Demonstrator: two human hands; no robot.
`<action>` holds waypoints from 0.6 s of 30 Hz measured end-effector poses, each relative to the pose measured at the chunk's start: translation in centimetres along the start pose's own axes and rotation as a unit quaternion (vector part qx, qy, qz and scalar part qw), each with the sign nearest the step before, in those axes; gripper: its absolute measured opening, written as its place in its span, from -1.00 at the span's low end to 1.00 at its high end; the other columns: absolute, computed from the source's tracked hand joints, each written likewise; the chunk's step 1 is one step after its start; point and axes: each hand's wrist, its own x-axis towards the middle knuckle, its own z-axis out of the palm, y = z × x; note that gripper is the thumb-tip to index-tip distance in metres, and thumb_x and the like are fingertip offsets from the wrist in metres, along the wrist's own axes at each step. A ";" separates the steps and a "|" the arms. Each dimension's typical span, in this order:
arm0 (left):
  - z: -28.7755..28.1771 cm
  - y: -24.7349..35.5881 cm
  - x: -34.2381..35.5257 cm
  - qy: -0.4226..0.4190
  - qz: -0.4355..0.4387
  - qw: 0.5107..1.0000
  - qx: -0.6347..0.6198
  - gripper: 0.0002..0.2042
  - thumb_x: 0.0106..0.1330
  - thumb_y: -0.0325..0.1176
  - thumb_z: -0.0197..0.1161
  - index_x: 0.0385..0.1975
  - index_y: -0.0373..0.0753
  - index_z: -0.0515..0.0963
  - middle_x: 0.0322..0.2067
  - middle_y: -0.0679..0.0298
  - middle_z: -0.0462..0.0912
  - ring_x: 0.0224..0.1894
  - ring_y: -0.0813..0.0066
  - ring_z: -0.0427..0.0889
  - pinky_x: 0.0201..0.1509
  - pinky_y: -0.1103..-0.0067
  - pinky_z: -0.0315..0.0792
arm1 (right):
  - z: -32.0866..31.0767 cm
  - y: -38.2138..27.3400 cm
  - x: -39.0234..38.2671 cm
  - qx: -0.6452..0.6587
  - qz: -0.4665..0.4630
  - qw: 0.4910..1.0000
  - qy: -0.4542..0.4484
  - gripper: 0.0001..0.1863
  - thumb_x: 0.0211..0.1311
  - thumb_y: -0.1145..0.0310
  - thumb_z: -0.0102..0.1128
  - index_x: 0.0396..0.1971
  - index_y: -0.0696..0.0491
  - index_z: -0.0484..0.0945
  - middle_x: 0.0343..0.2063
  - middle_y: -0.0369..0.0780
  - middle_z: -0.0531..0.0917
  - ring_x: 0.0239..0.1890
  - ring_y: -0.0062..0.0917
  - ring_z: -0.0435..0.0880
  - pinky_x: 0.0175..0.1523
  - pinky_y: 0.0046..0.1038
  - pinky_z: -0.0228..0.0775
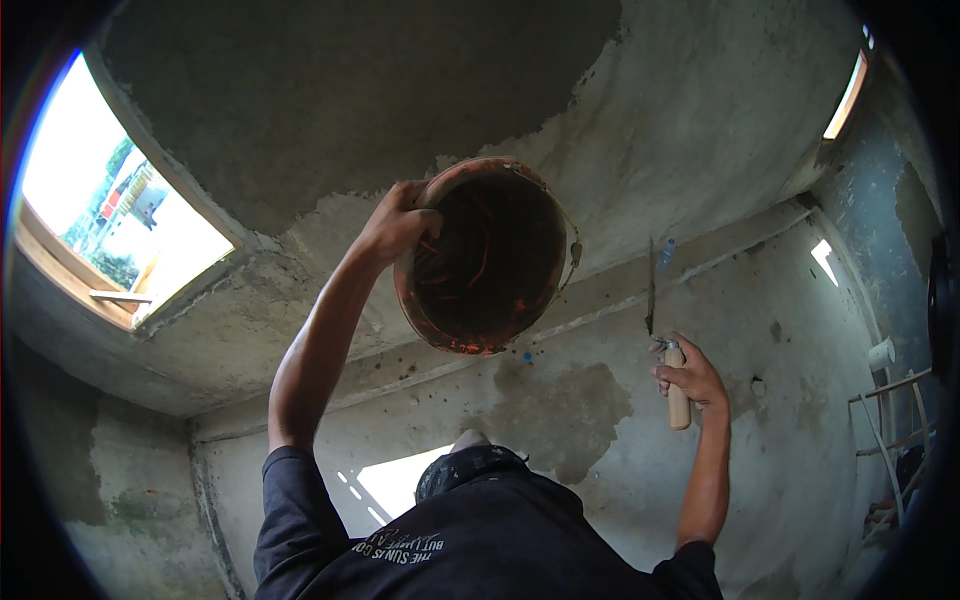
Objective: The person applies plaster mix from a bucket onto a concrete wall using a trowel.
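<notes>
Wooden window frame (70, 270) left — bucket (490, 262) hides plaster (690, 100) — poles (888, 387) far right.

Bare forearms (325, 335) raised, right hand (693, 378) curled tight, left hand (398, 225) seemingly clenched, partly hidden

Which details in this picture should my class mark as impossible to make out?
All in the head view:
- The bottom of the bucket, held by the left hand: lost in deep shadow, so any contents cannot be told.
- The face of the trowel in the right hand: hidden, as the blade is seen nearly edge-on.
- Scenery through the left window opening: small and washed out by glare.
- Rails at right: cut off by the dark lens rim.
</notes>
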 end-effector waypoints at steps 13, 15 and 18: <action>-4.8 2.7 6.4 -0.039 -0.051 0.996 0.056 -0.50 -0.36 -0.50 0.14 -0.24 -0.43 0.56 -0.48 0.23 0.57 -0.38 0.45 0.50 -0.24 0.59 0.41 | 11.0 -20.0 10.5 -0.696 -0.386 0.605 0.038 -0.70 -0.05 0.36 0.30 -0.26 0.07 0.53 -0.33 -0.13 0.57 -0.31 -0.27 0.62 -0.25 -0.26 0.46; -5.9 2.9 7.7 -0.015 -0.093 0.989 0.111 -0.47 -0.39 -0.47 0.17 -0.22 -0.40 0.56 -0.42 0.17 0.58 -0.32 0.39 0.53 -0.20 0.55 0.43 | 13.8 -21.5 13.1 -0.713 -0.387 0.583 0.031 -0.75 0.00 0.37 0.24 -0.27 0.06 0.53 -0.34 -0.11 0.57 -0.33 -0.26 0.62 -0.26 -0.26 0.46; -6.4 4.2 8.9 0.027 -0.086 0.980 0.180 -0.44 -0.41 -0.47 0.19 -0.19 -0.36 0.57 -0.34 0.12 0.58 -0.25 0.33 0.54 -0.16 0.52 0.44 | 16.7 -22.0 17.3 -0.735 -0.425 0.525 0.064 -0.86 0.05 0.43 0.12 -0.35 0.06 0.55 -0.39 -0.12 0.58 -0.37 -0.29 0.65 -0.34 -0.29 0.49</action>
